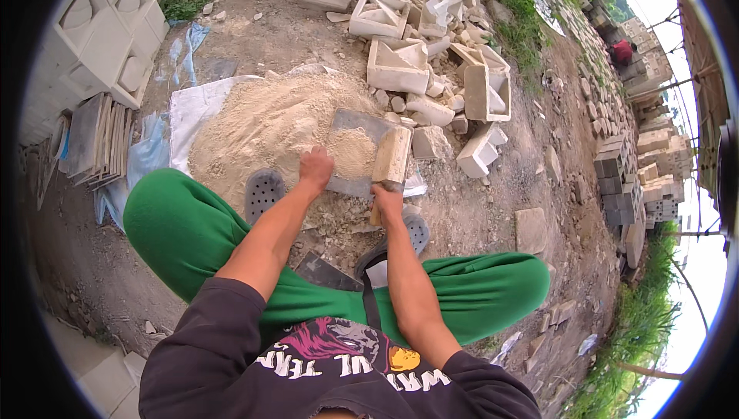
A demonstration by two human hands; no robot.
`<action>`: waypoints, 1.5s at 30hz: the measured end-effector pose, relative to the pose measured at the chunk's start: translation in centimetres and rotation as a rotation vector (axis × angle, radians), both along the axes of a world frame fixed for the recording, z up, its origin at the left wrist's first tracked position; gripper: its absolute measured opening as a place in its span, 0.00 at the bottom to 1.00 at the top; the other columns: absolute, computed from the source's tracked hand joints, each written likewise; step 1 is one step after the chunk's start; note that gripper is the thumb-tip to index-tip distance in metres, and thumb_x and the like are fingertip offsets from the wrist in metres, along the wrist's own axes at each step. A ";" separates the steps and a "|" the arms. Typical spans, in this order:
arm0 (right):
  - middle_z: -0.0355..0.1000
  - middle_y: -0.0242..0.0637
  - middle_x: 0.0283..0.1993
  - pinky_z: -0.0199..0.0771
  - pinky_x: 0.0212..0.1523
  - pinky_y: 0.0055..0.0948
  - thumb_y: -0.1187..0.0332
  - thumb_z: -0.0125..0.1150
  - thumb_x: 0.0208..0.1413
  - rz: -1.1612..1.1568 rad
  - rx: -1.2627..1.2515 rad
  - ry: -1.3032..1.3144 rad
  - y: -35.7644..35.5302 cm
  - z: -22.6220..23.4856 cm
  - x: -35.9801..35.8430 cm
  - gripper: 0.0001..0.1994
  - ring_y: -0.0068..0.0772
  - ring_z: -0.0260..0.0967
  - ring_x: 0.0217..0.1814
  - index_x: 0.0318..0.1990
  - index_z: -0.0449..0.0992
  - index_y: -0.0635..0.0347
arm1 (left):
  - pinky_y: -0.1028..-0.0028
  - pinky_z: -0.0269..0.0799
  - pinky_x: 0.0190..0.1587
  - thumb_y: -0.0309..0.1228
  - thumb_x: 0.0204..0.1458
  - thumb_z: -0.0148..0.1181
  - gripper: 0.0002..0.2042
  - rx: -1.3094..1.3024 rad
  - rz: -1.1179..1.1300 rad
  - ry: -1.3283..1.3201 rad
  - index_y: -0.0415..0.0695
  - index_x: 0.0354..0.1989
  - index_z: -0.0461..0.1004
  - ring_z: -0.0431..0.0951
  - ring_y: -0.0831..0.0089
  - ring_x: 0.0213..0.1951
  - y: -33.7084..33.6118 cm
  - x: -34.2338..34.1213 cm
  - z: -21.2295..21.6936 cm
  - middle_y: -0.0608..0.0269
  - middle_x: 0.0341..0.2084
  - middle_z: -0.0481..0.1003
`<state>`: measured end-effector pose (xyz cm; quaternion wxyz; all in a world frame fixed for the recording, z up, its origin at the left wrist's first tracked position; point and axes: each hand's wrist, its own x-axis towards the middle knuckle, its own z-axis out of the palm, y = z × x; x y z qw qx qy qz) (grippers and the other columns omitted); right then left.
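1. Grey metal is showing at the middle of the frame: a flat tray [358, 123] is lying on the ground against the lower right edge of a sand heap [265, 123], with a small mound of sand sitting on it.
2. Its near left edge is being covered by the left hand [315, 166], which is curling closed over that rim; the fingertips are hidden behind the knuckles.
3. Its right side is being crossed by a pale wooden block [392, 156], so that edge is hard to make out.
4. The block's long axis is running nearly up and down the frame, tilting slightly right at the top, its far end pointing toward the broken blocks [416, 50] in the upper middle.
5. The right hand [387, 200] is clenching around the block's lower end or handle; the grip point itself is hidden under the fingers.
6. Two dark perforated sandals [263, 192] are peeking out beside green trousers [181, 230]; the right one is mostly covered by the forearm.
7. A white sheet [192, 111] is lying under the heap, partly buried.
8. Stacked pale blocks [108, 34] at the upper left are being cut off by the dark lens rim.
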<state>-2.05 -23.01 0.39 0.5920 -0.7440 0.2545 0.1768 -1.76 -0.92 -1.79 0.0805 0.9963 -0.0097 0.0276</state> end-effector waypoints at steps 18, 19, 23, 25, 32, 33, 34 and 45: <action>0.75 0.39 0.24 0.73 0.19 0.34 0.70 0.68 0.40 -0.017 -0.011 0.074 0.0 -1.0 0.3 0.13 0.32 0.71 0.18 0.32 0.79 0.71 | 0.57 0.69 0.53 0.25 0.53 0.52 0.14 -0.180 0.107 -0.086 0.45 0.48 0.77 0.72 0.59 0.53 -2.0 -1.7 1.5 0.58 0.51 0.72; 0.75 0.40 0.24 0.73 0.19 0.34 0.69 0.68 0.40 -0.035 -0.026 0.056 -0.5 -0.9 0.3 0.13 0.33 0.72 0.18 0.33 0.79 0.71 | 0.58 0.66 0.54 0.27 0.54 0.53 0.13 -0.065 0.121 -0.111 0.47 0.47 0.77 0.72 0.61 0.53 -2.2 -1.3 2.1 0.60 0.51 0.73; 0.77 0.42 0.26 0.74 0.21 0.34 0.68 0.68 0.40 -0.044 -0.020 0.037 -0.1 -0.3 0.3 0.15 0.34 0.74 0.20 0.34 0.80 0.71 | 0.60 0.61 0.56 0.30 0.54 0.55 0.11 0.031 0.078 -0.085 0.49 0.44 0.80 0.71 0.63 0.54 0.1 -0.5 2.0 0.62 0.51 0.73; 0.77 0.42 0.26 0.75 0.22 0.34 0.67 0.69 0.39 -0.047 -0.027 0.051 0.1 0.3 0.2 0.15 0.34 0.74 0.21 0.34 0.80 0.71 | 0.56 0.59 0.59 0.31 0.53 0.57 0.09 0.056 0.039 -0.108 0.49 0.39 0.81 0.69 0.63 0.56 0.2 -0.5 1.7 0.61 0.51 0.74; 0.77 0.41 0.25 0.76 0.23 0.34 0.66 0.69 0.40 -0.034 -0.056 0.053 0.1 0.8 0.3 0.14 0.34 0.74 0.20 0.31 0.80 0.70 | 0.49 0.48 0.67 0.36 0.55 0.59 0.08 0.094 0.117 -0.086 0.52 0.34 0.84 0.65 0.64 0.61 -2.4 -0.5 1.0 0.63 0.52 0.73; 0.77 0.41 0.25 0.76 0.23 0.34 0.66 0.69 0.40 -0.035 -0.058 0.050 -0.1 0.4 0.4 0.14 0.34 0.74 0.20 0.31 0.80 0.70 | 0.50 0.47 0.67 0.37 0.54 0.61 0.07 0.038 0.126 -0.080 0.53 0.34 0.84 0.65 0.64 0.61 -2.9 -0.6 1.0 0.64 0.52 0.73; 0.77 0.40 0.25 0.75 0.23 0.34 0.66 0.69 0.41 -0.032 -0.046 0.059 -0.3 0.0 0.3 0.13 0.33 0.74 0.20 0.31 0.80 0.70 | 0.50 0.46 0.68 0.38 0.53 0.62 0.07 -0.018 0.134 -0.074 0.54 0.33 0.85 0.65 0.64 0.62 -3.4 -0.5 0.9 0.65 0.52 0.73; 0.78 0.44 0.26 0.77 0.23 0.34 0.66 0.69 0.40 0.000 -0.150 -0.029 0.4 0.2 0.5 0.16 0.35 0.76 0.20 0.33 0.81 0.72 | 0.58 0.50 0.66 0.39 0.50 0.67 0.06 -0.189 0.096 -0.106 0.59 0.35 0.85 0.66 0.68 0.60 -3.1 2.6 1.2 0.68 0.52 0.73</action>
